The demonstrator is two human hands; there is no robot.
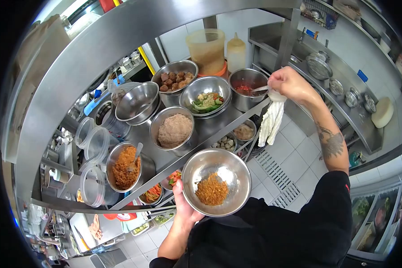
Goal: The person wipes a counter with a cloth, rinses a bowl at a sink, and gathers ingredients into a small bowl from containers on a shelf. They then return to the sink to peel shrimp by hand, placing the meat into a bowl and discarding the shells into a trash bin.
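My left hand [186, 206] is wrapped round the side of a steel mixing bowl [237, 178], thumb at the rim. Orange-brown crumbly food [211, 189] lies in the bottom of that bowl. At the shelf's right end, my right hand [288, 83] is closed on the handle of a spoon [260, 89]. The spoon's other end reaches into a steel pot [249, 102] of chunky red sauce [244, 90]. A white cloth [271, 121] hangs right below my right hand, over the shelf's edge in this view.
On the steel shelf [210, 145] stand bowls of meatballs [176, 81], chopped vegetables [207, 102] and pinkish-brown powder [175, 129]. Orange crumbs with a spoon fill another pot [126, 169]. Clear tubs [93, 185] line the left end. A sink counter [344, 102] is at right.
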